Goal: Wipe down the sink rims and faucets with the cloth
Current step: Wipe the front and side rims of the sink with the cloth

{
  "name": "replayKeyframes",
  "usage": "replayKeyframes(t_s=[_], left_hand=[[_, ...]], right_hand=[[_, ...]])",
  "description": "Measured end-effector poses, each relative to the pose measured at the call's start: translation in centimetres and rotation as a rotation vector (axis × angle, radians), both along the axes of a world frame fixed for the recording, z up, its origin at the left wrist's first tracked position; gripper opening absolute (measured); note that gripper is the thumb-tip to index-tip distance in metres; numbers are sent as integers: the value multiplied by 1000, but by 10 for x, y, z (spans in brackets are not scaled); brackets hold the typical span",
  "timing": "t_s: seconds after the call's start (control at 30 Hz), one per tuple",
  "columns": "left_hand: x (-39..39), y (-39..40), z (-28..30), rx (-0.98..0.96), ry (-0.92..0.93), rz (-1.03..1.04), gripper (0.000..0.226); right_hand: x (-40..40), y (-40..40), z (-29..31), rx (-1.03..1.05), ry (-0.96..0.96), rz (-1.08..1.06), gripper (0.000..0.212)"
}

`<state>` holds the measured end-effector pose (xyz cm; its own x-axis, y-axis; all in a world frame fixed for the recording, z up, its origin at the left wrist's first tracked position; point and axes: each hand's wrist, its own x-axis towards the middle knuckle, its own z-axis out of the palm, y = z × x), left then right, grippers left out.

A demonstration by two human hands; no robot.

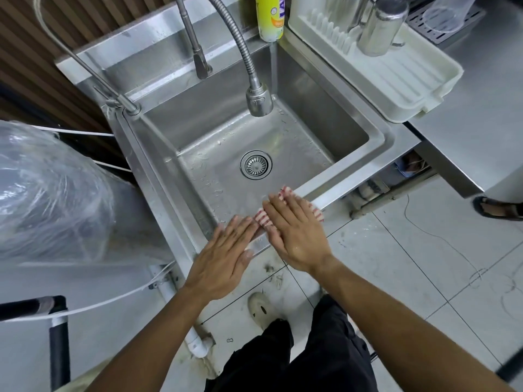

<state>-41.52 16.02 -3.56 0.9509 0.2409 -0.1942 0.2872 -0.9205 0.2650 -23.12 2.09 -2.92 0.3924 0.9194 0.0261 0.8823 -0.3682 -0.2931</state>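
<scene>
A steel sink [348,179] fills the middle of the view, with a wet basin and a round drain [255,164]. A red-and-white striped cloth [285,193] lies on the sink's front rim. My right hand [294,230] presses flat on the cloth with straight fingers and covers most of it. Beside it, my left hand [226,256] rests flat on the bare front rim, fingertips close to the cloth's edge. A flexible hose faucet [259,100] hangs over the basin. A thin curved faucet [85,63] rises at the sink's back left corner, and a third spout [201,60] stands at the back.
A white dish rack [396,80] with a steel cup stands right of the sink, and a yellow bottle [270,18] stands on the back rim. A plastic-wrapped bulk [51,193] lies at left. Another person's sandalled foot [498,209] shows at right on the tiled floor.
</scene>
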Motion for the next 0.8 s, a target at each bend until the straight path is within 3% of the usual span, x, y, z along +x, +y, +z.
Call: replayKeyframes(t_s=[0.07,0.13,0.27,0.37,0.5,0.63,0.8], left_hand=[[-8,3,0,36,6,161,60],[-13,5,-1,47,26,274,62],[-13,10,0,34,28,232,63],[-20,23,2,67,18,255,61],[-25,42,5,85,11,208,56],[-30,69,6,111,27,83,53],[-34,84,5,142,86,121,64]], right_hand=[[28,-4,0,-30,-20,194,53],[76,-9,3,-77,-40,191,58],[132,-25,12,-114,-54,-295,62],[66,-6,9,-63,-71,-468,63],[-49,21,12,-85,19,-125,62],[-14,19,8,-134,36,192,61],[99,-13,14,-127,-47,-149,61]])
